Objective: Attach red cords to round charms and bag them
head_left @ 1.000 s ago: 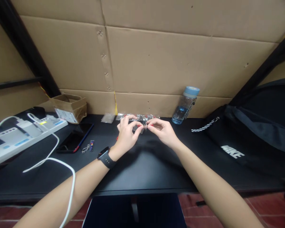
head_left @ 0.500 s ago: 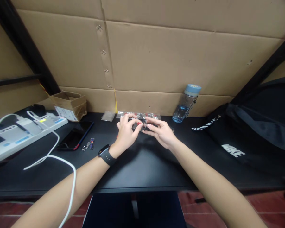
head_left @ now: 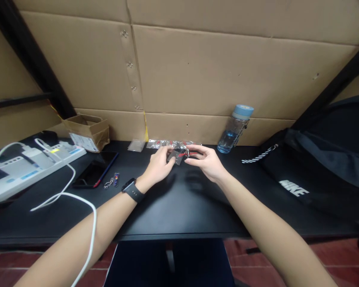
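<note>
Between thumb and fingers, my left hand (head_left: 159, 164) pinches a small clear plastic bag (head_left: 175, 158). My right hand (head_left: 208, 161) holds a small metal ring-like piece (head_left: 187, 153) with a red cord (head_left: 192, 154), just right of the bag. The cord reaches to the bag's edge; whether it is still inside cannot be made out. Behind the hands, a row of clear packets (head_left: 158, 143) with red parts lies along the back of the black table (head_left: 179, 215). An empty-looking clear bag (head_left: 136, 145) lies left of that row.
At the left are a power strip (head_left: 38, 167) with a white cable (head_left: 91, 235), a phone (head_left: 97, 169), a keychain (head_left: 116, 179) and a cardboard box (head_left: 91, 133). A water bottle (head_left: 233, 129) and black backpack (head_left: 326, 159) stand right.
My hands have moved slightly apart. The plastic bag and the red cord now show between them, and more of the packet row behind is uncovered.
</note>
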A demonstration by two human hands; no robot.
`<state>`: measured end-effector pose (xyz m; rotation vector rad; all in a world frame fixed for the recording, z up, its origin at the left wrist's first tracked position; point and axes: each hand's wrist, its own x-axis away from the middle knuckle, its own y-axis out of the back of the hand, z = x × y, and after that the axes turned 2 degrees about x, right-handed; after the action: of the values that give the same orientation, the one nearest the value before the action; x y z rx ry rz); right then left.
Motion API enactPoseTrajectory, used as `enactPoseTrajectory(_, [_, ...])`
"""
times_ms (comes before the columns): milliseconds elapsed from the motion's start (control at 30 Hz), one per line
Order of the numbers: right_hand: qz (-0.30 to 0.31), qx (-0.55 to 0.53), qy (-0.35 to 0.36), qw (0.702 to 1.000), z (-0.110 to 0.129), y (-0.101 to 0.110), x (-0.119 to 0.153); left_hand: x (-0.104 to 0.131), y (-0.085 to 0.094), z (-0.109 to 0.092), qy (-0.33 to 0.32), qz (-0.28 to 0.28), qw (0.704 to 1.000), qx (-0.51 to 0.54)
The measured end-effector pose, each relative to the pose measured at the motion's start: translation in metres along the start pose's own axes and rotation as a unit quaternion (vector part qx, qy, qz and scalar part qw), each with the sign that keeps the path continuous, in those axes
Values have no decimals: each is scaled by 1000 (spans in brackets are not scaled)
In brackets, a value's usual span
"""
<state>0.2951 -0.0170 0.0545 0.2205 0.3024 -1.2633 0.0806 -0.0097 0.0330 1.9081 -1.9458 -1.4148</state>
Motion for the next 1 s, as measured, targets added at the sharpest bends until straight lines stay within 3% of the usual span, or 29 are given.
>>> enactPoseTrajectory(133, [6, 161, 69, 984, 10, 16, -2, 6, -10, 12, -39, 149, 985, -80])
enactPoseTrajectory(233, [-11, 280, 89, 956, 17, 28, -2, 10, -13, 11, -72, 210, 967, -121])
enactPoseTrajectory(400, [-12, 399, 73, 914, 25, 44, -2, 14, -9, 0, -111, 225, 956, -153])
enactPoseTrajectory(600, [103, 467, -41, 877, 30, 57, 0, 20, -10, -4, -153, 238, 946, -156])
enactPoseTrajectory(733, [144, 499, -80, 851, 26, 58, 0, 21, -9, -5, -168, 257, 943, -127])
enactPoseTrajectory(1000, [146, 558, -95, 812, 16, 56, -1, 22, -7, -9, -182, 291, 932, -120])
